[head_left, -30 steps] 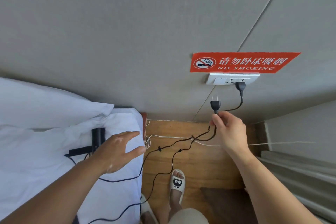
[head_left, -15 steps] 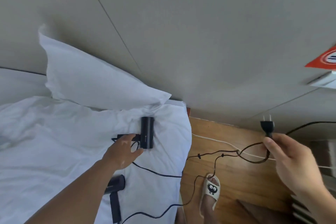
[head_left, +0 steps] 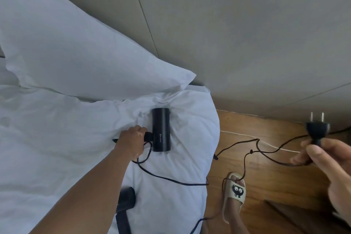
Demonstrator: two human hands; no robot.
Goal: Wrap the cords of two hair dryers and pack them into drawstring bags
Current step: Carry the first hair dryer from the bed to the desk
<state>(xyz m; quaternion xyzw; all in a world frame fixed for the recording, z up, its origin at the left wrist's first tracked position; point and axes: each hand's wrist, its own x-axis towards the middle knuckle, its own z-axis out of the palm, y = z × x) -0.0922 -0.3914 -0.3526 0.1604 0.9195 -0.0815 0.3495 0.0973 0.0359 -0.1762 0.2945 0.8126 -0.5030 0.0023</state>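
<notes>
Hair dryer point(head_left: 160, 132) is seeming rigid: my left grip point(head_left: 131, 143) is clasping its handle point(head_left: 148, 136), my right grip point(head_left: 334, 169) pinching the floppy cord point(head_left: 247, 157) at its plug point(head_left: 317, 129).

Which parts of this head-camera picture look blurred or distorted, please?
Head view: the right hand near the frame edge looks large and soft; the black two-pin plug it holds is slightly blurred; the black cylindrical hair dryer on the white bedding is sharper; lighting is soft and even, without glare.

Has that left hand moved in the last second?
Yes. The left hand moved from the edge of the bed onto the hair dryer, gripping its handle.
</notes>
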